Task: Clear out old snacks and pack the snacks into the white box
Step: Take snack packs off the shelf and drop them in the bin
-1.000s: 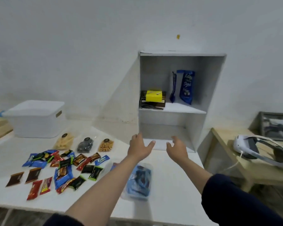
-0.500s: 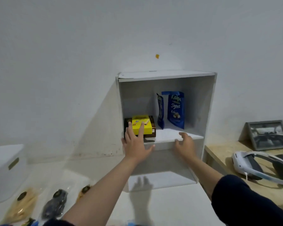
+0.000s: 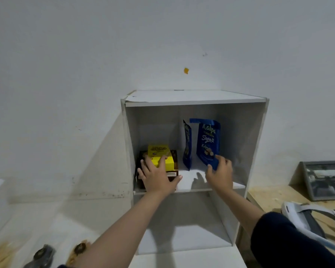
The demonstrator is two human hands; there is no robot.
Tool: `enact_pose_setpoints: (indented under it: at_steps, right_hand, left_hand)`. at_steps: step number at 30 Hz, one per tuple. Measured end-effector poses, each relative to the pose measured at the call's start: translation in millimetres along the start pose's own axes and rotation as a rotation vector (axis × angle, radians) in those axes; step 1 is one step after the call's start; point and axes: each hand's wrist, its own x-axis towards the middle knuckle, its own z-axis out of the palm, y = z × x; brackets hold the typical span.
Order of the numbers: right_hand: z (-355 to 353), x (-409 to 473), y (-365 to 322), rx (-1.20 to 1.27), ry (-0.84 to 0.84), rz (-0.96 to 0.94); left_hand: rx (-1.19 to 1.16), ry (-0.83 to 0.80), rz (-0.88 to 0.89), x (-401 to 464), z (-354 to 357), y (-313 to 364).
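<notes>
Two hands are working the shelf: left hand (image 3: 156,177) lying flat on the stiff yellow box (image 3: 161,157); right hand (image 3: 219,172), at three o'clock, pinching the light, crinkly blue pouch (image 3: 208,143) low.

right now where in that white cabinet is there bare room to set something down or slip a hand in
The lower compartment shows bare floor. On the upper shelf, free patches lie right of the blue pouch up to the side wall, and along the front edge between the hands. The left is crowded: the yellow box sits on a dark box under the left hand; the right hand touches the pouch.
</notes>
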Motion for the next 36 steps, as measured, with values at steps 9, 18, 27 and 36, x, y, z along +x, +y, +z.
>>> enact_pose_setpoints:
  at_steps: [9, 18, 27, 36]
  right_hand:
    - [19.0, 41.9, 4.4, 0.027, 0.091, 0.147]
    - [44.8, 56.5, -21.3, 0.052, 0.014, 0.085]
    - [52.1, 61.9, -29.6, 0.111, -0.061, 0.018]
    - [28.5, 36.9, -14.8, 0.231, -0.022, -0.109]
  left_hand:
    - [0.098, 0.065, -0.094, 6.1, 12.9, 2.9]
    - [0.185, 0.105, -0.079, 2.4, 13.6, 3.0]
    - [0.234, 0.112, -0.061, -4.5, 7.3, 3.5]
    - [0.292, 0.083, -0.04, -21.8, -1.4, 11.8]
